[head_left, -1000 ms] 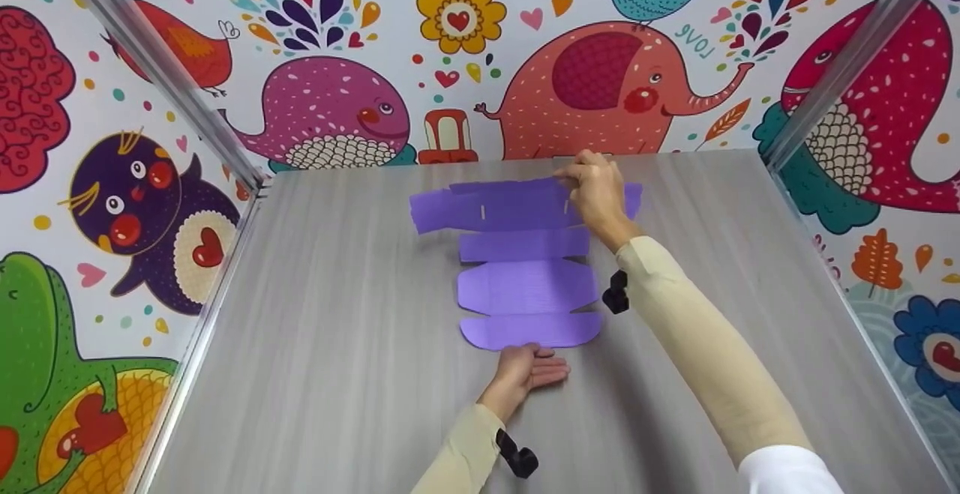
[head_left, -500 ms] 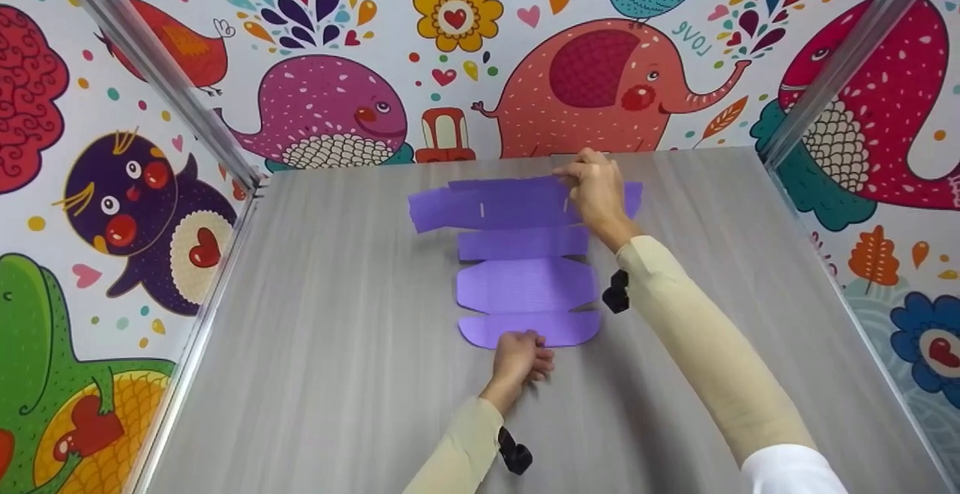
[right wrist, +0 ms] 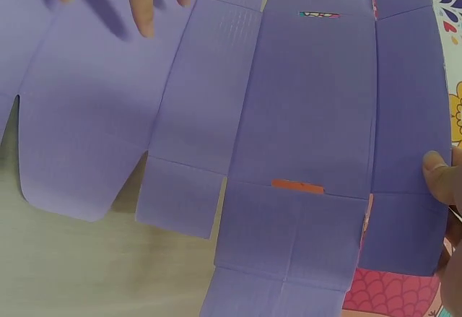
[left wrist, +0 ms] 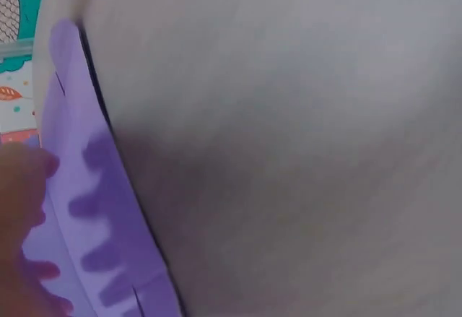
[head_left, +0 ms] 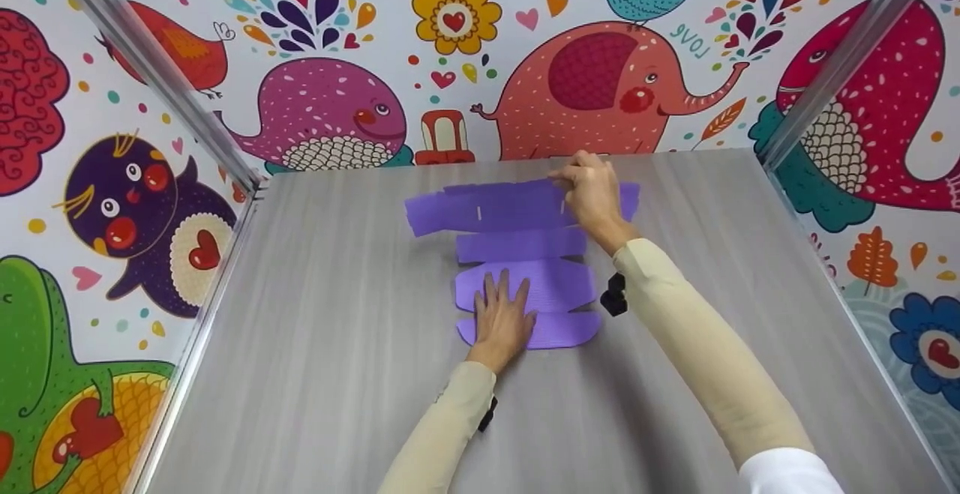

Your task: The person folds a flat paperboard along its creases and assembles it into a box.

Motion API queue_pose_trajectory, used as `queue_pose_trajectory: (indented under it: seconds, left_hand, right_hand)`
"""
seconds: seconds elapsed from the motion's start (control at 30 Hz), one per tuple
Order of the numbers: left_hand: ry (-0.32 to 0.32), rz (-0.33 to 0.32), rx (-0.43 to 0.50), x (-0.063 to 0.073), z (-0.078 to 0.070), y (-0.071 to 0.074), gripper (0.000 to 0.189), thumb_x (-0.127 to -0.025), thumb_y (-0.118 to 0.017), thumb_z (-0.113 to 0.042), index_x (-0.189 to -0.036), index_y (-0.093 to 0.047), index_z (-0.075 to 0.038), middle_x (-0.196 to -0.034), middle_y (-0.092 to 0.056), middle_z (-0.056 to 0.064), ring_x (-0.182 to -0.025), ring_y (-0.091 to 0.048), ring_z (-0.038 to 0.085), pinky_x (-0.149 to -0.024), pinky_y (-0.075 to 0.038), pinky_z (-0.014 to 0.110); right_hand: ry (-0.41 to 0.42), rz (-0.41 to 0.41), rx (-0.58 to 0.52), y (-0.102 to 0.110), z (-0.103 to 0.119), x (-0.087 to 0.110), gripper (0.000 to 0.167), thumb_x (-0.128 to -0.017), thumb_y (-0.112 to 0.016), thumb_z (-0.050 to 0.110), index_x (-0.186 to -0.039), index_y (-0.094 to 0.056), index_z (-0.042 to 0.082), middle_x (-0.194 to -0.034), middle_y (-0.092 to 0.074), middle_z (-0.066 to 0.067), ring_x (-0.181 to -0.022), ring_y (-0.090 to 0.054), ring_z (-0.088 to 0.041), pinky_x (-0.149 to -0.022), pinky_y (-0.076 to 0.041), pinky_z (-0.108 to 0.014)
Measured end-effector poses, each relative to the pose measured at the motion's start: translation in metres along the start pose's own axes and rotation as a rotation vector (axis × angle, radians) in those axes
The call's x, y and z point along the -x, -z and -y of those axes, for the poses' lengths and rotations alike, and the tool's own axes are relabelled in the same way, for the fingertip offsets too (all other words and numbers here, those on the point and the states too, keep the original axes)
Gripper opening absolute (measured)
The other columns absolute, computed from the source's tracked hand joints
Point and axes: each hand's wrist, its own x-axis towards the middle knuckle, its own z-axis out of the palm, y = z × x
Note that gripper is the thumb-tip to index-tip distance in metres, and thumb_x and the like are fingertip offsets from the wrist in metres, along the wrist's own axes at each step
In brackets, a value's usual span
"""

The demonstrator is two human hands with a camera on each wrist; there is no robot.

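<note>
A flattened purple cardboard box lies with its near panels on the table, while its far slotted panel is tilted up. At that far edge, my right hand pinches the cardboard. The right wrist view shows the thumb on the outer strip. Over the near panels is my left hand, its fingers straight and spread. In the right wrist view its fingertips appear a little above the cardboard, with shadows beside them. The left wrist view shows part of that hand beside the near flap.
The grey wood-grain table extends around the cardboard. Printed panels with cartoon animals stand behind and at both sides. Metal posts rise at the back corners.
My left hand has moved from the near edge of the cardboard forward over its panels, turning palm down and spreading its fingers. The right hand keeps its pinch in nearly the same place.
</note>
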Motion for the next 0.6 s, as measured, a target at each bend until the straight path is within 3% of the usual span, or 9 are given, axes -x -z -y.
queue_pose_trajectory:
  seconds: [0.2,0.47,0.6]
  left_hand:
    - [-0.071,0.070,-0.017,-0.003,0.009,-0.003,0.055,-0.100,-0.056,-0.039,-0.150,-0.046,-0.019,-0.161,-0.038,0.011,-0.150,-0.030,0.041,-0.121,-0.027,0.061]
    - [-0.118,0.084,0.027,-0.002,0.021,-0.010,0.053,-0.101,-0.055,-0.035,-0.148,-0.049,-0.013,-0.158,-0.042,0.014,-0.147,-0.037,0.041,-0.120,-0.032,0.055]
    - [-0.135,0.116,0.056,-0.005,0.024,-0.008,0.052,-0.102,-0.054,-0.033,-0.148,-0.048,-0.011,-0.158,-0.042,0.016,-0.147,-0.036,0.042,-0.120,-0.032,0.056]
  right_hand:
    - [0.007,0.002,0.005,0.001,-0.002,0.002,0.032,-0.078,-0.065,-0.016,-0.094,-0.081,0.006,-0.085,-0.065,-0.015,-0.086,-0.064,-0.037,-0.076,-0.043,-0.049]
    - [0.013,0.022,0.019,-0.002,-0.005,0.007,0.031,-0.081,-0.061,-0.015,-0.093,-0.081,0.006,-0.086,-0.065,-0.015,-0.088,-0.063,-0.035,-0.073,-0.040,-0.049]
    - [0.012,0.033,0.020,-0.005,-0.006,0.010,0.035,-0.077,-0.060,-0.018,-0.093,-0.081,0.005,-0.086,-0.064,-0.015,-0.086,-0.062,-0.035,-0.073,-0.040,-0.048]
